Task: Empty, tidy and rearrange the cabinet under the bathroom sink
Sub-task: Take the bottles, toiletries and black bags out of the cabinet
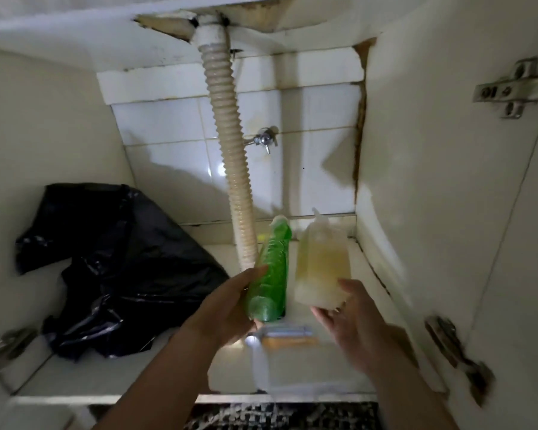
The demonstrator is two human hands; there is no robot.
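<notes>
Inside the open under-sink cabinet, my left hand point(227, 308) grips the lower end of a green plastic bottle point(272, 271), tilted with its cap pointing toward the back wall. My right hand point(345, 318) holds the base of a clear bottle of yellowish liquid point(322, 268), just right of the green one. Both bottles are raised above the cabinet floor point(168, 367) and look blurred. A crumpled black plastic bag point(112, 268) lies on the floor at the left.
A ribbed drain hose point(230, 144) runs down the middle from the sink above, right behind the green bottle. A chrome valve point(263, 139) sticks out of the tiled back wall. A small orange and blue packet point(288, 336) lies under the bottles. Door hinges point(510, 88) sit at right.
</notes>
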